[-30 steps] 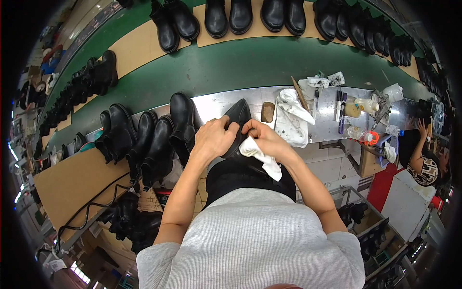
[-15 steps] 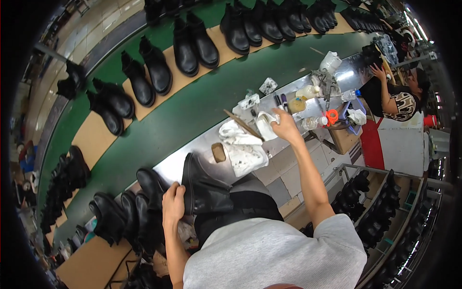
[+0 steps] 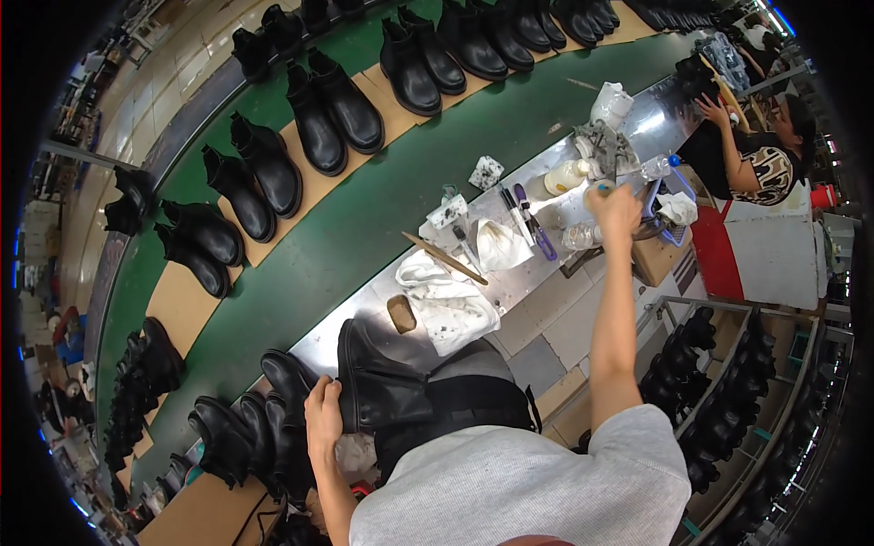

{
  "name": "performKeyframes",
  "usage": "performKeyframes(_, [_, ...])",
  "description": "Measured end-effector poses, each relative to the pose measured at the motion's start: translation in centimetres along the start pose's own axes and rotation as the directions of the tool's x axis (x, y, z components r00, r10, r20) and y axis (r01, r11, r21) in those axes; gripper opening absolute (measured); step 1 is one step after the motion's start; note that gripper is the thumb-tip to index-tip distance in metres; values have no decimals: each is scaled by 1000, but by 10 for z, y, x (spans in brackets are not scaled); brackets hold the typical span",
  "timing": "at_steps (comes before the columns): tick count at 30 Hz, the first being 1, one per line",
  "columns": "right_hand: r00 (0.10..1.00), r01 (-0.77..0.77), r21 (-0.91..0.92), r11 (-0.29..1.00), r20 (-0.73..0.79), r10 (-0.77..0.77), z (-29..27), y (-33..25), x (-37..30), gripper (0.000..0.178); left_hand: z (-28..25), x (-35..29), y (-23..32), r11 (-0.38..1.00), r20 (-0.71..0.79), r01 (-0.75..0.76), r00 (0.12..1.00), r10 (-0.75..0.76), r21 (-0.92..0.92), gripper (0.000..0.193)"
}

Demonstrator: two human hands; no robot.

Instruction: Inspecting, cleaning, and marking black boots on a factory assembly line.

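Two hands: we work them well apart, one low in the frame, one stretched to the upper right.
Left hand (image 3: 323,420): our fingers are wrapped round the shaft of the black boot (image 3: 378,382), which stands upright in the lower middle of the frame, against our dark apron.
Right hand (image 3: 614,207): our arm is at full reach over the metal worktop (image 3: 546,273); the fingers look curled round something small with a blue tip, but we cannot tell for sure what it is or how firm the hold is.
Near the right hand: a pale bottle (image 3: 566,176), a clear bottle lying on its side (image 3: 583,237), crumpled grey cloth (image 3: 601,146).
Between the hands: white stained rags (image 3: 451,305), a brush with a wooden handle (image 3: 446,257), a small brown block (image 3: 401,313).
Doing it well: in our judgement, we should keep the boot pinned so it does not tip while our eyes are on the far hand, and lift the right hand clear of the bottles so none is knocked over.
Risk: a drip on the leather, we would guess, so whatever we fetch should travel over the rags.
Around us: pairs of black boots (image 3: 328,109) on the green belt (image 3: 300,273); another person (image 3: 756,155) at the far right.
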State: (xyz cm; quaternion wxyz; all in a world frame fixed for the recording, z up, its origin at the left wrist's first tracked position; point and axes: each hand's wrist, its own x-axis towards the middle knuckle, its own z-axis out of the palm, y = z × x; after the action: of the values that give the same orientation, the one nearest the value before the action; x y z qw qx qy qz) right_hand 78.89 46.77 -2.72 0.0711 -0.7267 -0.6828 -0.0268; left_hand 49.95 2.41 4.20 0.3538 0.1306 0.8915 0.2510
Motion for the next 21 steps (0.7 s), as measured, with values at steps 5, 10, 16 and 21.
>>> performKeyframes(5, [959,25,145,989,276,-65,28,42,56,70,6,-1,6,1000,-4,-9,1000,9,7,37])
performKeyframes(10, [968,-250,677,692,145,207,85,128,16,56,4,-7,-5,999,-53,33,998,-34,-20,39])
performKeyframes(16, [698,-706,684,-184,715,-23,136,91,-54,71,11,-7,-20,984,-110,-35,994,16,-176,32])
performKeyframes(21, [743,-642,715,-277,670,7,143,81,-25,71,15,3,-32,936,-192,-104,981,40,-337,35])
